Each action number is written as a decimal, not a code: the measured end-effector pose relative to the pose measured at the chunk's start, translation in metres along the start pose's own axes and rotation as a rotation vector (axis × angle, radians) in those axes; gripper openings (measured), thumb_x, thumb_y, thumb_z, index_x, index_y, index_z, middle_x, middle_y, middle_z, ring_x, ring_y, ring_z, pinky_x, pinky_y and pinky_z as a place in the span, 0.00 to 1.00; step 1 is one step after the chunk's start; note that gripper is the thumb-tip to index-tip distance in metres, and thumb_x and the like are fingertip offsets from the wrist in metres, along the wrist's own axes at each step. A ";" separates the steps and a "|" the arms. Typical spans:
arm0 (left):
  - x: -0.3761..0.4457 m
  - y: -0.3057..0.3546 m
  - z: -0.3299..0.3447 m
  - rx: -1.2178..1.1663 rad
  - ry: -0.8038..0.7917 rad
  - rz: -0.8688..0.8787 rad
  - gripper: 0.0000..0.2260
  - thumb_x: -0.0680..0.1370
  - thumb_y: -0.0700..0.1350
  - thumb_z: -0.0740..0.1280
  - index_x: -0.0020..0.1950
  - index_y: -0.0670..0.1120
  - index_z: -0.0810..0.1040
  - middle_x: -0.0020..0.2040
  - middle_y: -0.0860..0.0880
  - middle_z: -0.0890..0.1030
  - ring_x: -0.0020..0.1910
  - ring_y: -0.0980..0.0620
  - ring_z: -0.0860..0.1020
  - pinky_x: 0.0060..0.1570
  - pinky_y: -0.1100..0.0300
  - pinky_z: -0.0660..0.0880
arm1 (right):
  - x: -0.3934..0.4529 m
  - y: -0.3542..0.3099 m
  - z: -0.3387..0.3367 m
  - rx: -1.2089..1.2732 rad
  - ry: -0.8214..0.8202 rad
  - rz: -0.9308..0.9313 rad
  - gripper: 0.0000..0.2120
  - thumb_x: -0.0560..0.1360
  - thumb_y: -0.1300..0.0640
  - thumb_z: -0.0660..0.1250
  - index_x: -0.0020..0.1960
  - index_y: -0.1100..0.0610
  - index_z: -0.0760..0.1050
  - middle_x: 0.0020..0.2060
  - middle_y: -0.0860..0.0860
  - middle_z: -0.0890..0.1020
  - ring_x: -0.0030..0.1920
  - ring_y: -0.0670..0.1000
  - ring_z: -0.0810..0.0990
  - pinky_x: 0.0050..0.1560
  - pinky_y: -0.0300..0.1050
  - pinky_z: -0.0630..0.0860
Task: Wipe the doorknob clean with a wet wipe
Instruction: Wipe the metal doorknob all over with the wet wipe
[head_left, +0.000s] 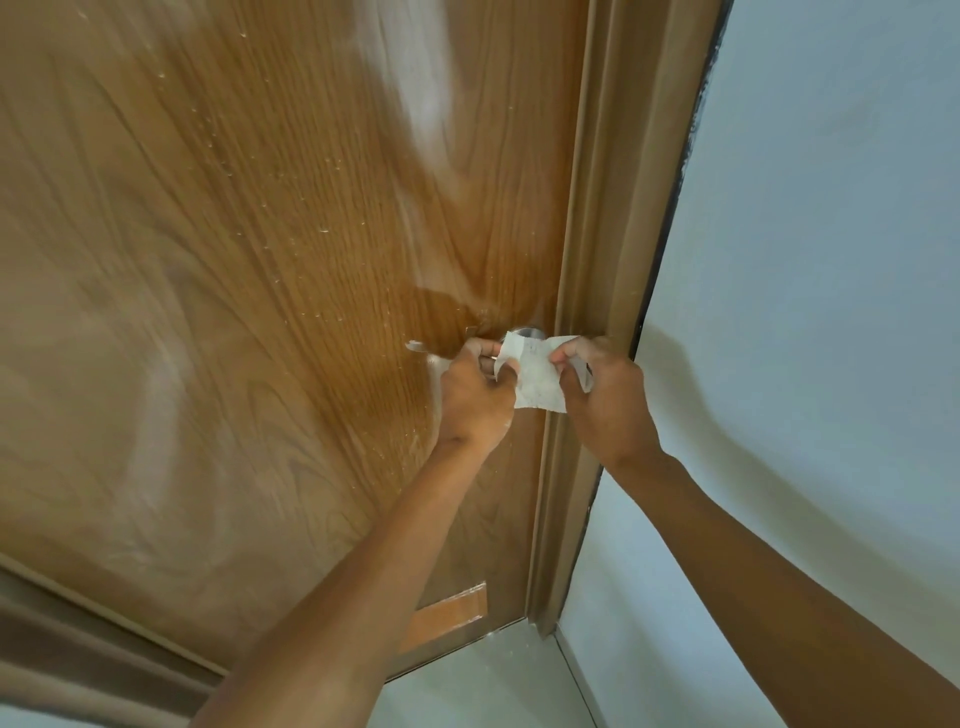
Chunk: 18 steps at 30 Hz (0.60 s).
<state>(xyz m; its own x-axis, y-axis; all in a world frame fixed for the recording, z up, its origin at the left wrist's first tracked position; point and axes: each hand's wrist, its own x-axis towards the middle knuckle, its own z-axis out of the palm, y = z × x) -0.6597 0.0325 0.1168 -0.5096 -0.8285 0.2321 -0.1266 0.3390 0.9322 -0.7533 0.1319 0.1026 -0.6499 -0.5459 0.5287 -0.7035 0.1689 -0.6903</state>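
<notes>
A: Left hand (475, 387) pinching the wipe (535, 376) by its left edge, right hand (605, 395) pinching the right edge — fingers on both clamped on it, sheet spread between them.

B: And the knob (521, 332)?

A: Just past the fingertips, peeking above the wipe's top edge, mostly hidden. It juts out of the door (260, 260) toward us.

B: Progress?

A: Early, I'd say. The wipe's long side runs hand to hand, draped in front; whether it touches, can't tell.
</notes>
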 end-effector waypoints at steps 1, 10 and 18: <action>-0.001 -0.002 0.000 0.009 0.007 -0.009 0.06 0.77 0.42 0.68 0.52 0.49 0.74 0.38 0.61 0.76 0.34 0.65 0.77 0.26 0.75 0.72 | -0.002 -0.001 0.000 -0.034 -0.003 -0.010 0.07 0.75 0.57 0.70 0.52 0.52 0.76 0.58 0.54 0.79 0.52 0.45 0.74 0.36 0.14 0.63; -0.004 -0.013 -0.004 -0.003 0.010 -0.027 0.07 0.77 0.44 0.69 0.53 0.48 0.75 0.38 0.57 0.78 0.35 0.62 0.79 0.29 0.71 0.75 | -0.004 -0.011 0.005 -0.190 0.004 -0.238 0.16 0.76 0.50 0.67 0.59 0.57 0.78 0.57 0.54 0.78 0.56 0.53 0.76 0.52 0.43 0.78; -0.006 -0.014 -0.017 0.095 0.027 0.184 0.08 0.77 0.39 0.66 0.52 0.50 0.75 0.47 0.55 0.80 0.45 0.58 0.79 0.42 0.72 0.74 | -0.002 -0.004 0.029 0.147 0.055 0.178 0.18 0.73 0.46 0.70 0.60 0.52 0.75 0.55 0.48 0.80 0.51 0.48 0.80 0.46 0.36 0.80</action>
<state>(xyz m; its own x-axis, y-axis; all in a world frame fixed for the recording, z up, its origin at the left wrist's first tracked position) -0.6404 0.0248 0.1075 -0.5089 -0.7598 0.4046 -0.1135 0.5252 0.8434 -0.7408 0.1080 0.0904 -0.7776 -0.4717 0.4157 -0.5296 0.1351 -0.8374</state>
